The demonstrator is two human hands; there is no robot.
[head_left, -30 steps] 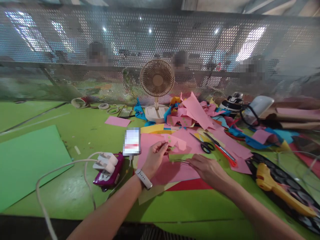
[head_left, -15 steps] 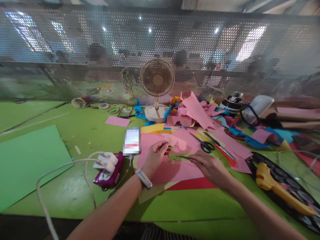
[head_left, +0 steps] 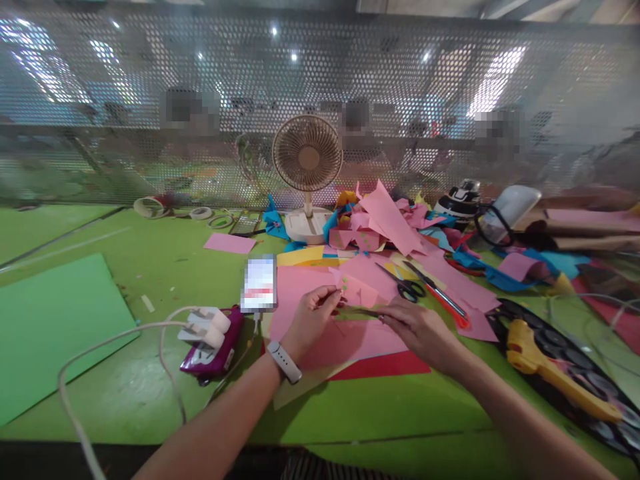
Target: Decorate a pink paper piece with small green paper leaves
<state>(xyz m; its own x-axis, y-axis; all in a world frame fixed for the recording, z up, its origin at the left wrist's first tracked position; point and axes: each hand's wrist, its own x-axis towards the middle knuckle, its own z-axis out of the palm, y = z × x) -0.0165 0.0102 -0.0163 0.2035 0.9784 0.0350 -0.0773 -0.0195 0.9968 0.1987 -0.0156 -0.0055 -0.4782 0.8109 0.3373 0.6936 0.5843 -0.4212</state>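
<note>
My left hand (head_left: 313,319), with a white watch on the wrist, pinches a small folded pink paper piece (head_left: 356,288) with green dots, held just above a pink sheet (head_left: 345,333). My right hand (head_left: 419,328) is closed round thin metal tweezers (head_left: 361,311), whose tip points left at that paper piece. Both hands hover over a stack of pink, red and yellow sheets on the green table (head_left: 165,253).
Black scissors (head_left: 407,285) and a red-handled knife (head_left: 445,301) lie just behind my right hand. A phone (head_left: 259,284), a purple power strip (head_left: 213,341) with white plugs, a desk fan (head_left: 307,173), a paper scrap heap (head_left: 395,227), a yellow glue gun (head_left: 550,373) and a green sheet (head_left: 50,327) surround them.
My right hand lifted the tweezers off the pink sheet and moved them up and left to the paper piece. My left hand stayed nearly still. The view shifted slightly.
</note>
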